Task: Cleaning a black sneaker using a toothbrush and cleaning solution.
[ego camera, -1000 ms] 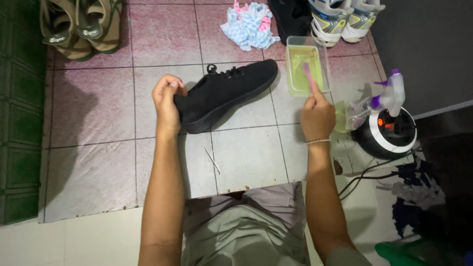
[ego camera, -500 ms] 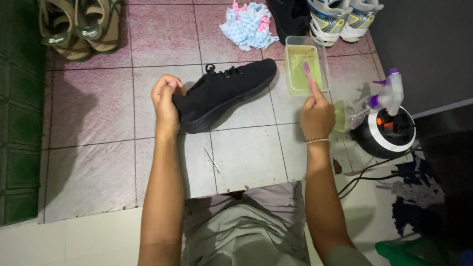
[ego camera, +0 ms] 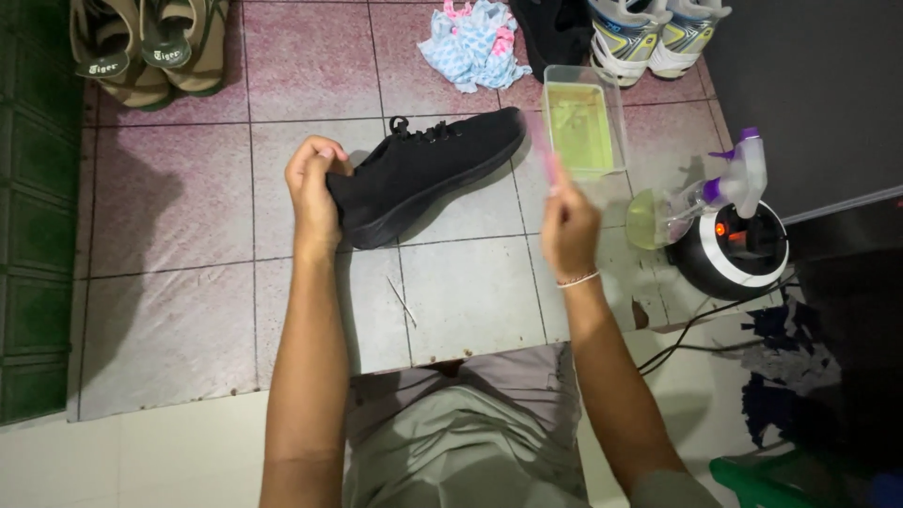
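Note:
My left hand [ego camera: 315,188] grips the heel of a black lace-up shoe [ego camera: 428,169], holding it tilted above the tiled floor with its toe pointing right. My right hand [ego camera: 567,226] is closed around a thin pink brush [ego camera: 544,146], blurred by motion, raised between the shoe's toe and a clear rectangular tub of yellow-green liquid [ego camera: 585,127]. The brush tip is above the tub's left edge, close to the shoe's toe.
A spray bottle with a purple nozzle [ego camera: 701,193] lies on a round black-and-white appliance [ego camera: 738,249] at the right. Sandals [ego camera: 146,47], a blue-and-pink cloth [ego camera: 475,42] and white sneakers [ego camera: 654,33] line the far edge. A thin stick [ego camera: 403,301] lies on the tiles.
My right hand has drawn back from the tub and moved left toward the shoe, bringing the pink brush out of the liquid. The left hand and shoe stay put.

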